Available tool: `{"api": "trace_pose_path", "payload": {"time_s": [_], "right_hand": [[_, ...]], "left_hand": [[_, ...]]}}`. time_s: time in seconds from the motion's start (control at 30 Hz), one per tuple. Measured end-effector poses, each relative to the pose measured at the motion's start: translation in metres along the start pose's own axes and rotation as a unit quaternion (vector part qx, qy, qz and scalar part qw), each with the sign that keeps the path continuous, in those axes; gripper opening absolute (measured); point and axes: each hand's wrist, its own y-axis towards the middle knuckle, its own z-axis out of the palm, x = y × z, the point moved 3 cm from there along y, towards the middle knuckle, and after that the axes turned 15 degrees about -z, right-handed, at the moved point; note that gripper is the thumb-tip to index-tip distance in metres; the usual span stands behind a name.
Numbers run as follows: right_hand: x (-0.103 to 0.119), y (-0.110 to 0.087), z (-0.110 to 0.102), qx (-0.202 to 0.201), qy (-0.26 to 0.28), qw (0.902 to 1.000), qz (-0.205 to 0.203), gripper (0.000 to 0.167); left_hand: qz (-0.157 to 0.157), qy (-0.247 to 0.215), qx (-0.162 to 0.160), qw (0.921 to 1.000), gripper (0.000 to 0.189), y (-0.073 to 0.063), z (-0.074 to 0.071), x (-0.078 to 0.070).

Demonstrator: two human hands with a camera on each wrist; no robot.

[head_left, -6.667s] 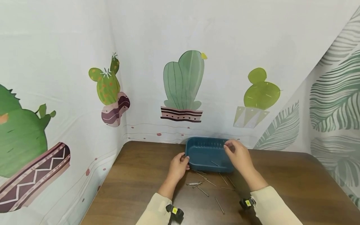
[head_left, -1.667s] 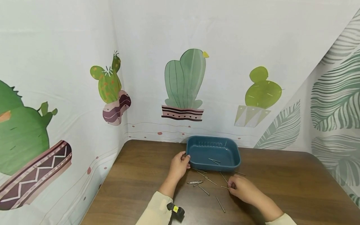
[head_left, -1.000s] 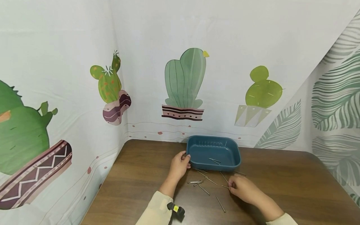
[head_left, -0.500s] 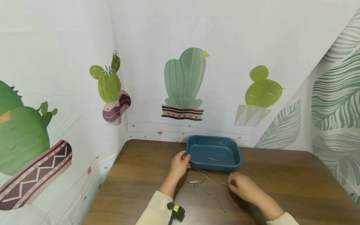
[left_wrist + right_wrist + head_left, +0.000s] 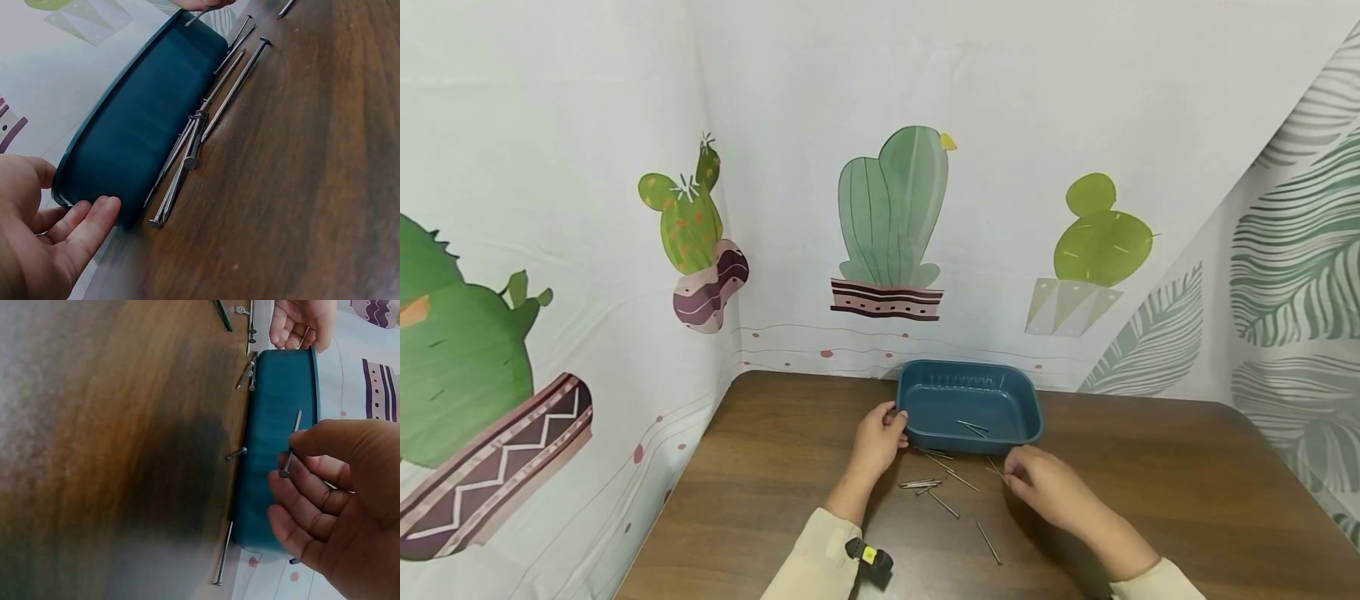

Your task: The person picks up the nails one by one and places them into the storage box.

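Note:
A dark teal rectangular tray (image 5: 955, 440) stands at the back of the table. My left hand (image 5: 876, 442) grips its left end, the thumb near the rim and fingers on the front corner. My right hand (image 5: 1048, 487) is just in front of the tray's right front corner. In the right wrist view, its thumb and forefinger pinch a steel nail (image 5: 297, 422) against the backdrop of the tray's outer wall. A couple of nails (image 5: 973, 428) lie crossed inside the tray. Several loose nails (image 5: 920, 484) are scattered on the wood before it.
One nail (image 5: 988, 543) lies apart, nearer the table's front. Another nail (image 5: 224, 553) rests by the tray's right end. The brown wooden table (image 5: 775, 500) backs onto a white cloth (image 5: 790, 208) printed with cacti. A black wrist camera (image 5: 870, 562) sits on my left sleeve.
My right hand, earlier over the tray and then low at a nail on the table, has raised that nail and shifted toward the tray. The tray gained a nail. My left hand stays put.

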Motion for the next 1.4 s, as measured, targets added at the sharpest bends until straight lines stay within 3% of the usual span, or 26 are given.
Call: {"api": "trace_pose_path", "payload": {"time_s": [0.47,0.67,0.9,1.1,1.4], "right_hand": [[-0.001,0.012,-0.008,-0.098,-0.026,0.9946,-0.021,0.017],[-0.002,0.018,-0.010,-0.110,-0.019,0.9936,-0.015,0.018],[-0.007,0.027,-0.010,-0.123,0.001,0.9924,-0.009,0.014],[-0.012,0.035,-0.012,-0.123,0.018,0.9922,0.007,0.011],[-0.019,0.044,-0.014,-0.143,0.001,0.9897,0.004,0.009]], "left_hand": [[0.012,-0.004,0.006,0.9999,0.045,-0.001,0.001,-0.001],[0.037,0.003,0.002,0.9993,0.044,-0.002,0.001,-0.001],[0.005,-0.005,0.004,1.0000,0.045,0.001,0.001,0.000],[0.004,-0.008,0.004,1.0000,0.045,0.001,0.000,0.000],[-0.001,-0.003,0.003,1.0000,0.046,0.000,0.000,-0.001]]}}
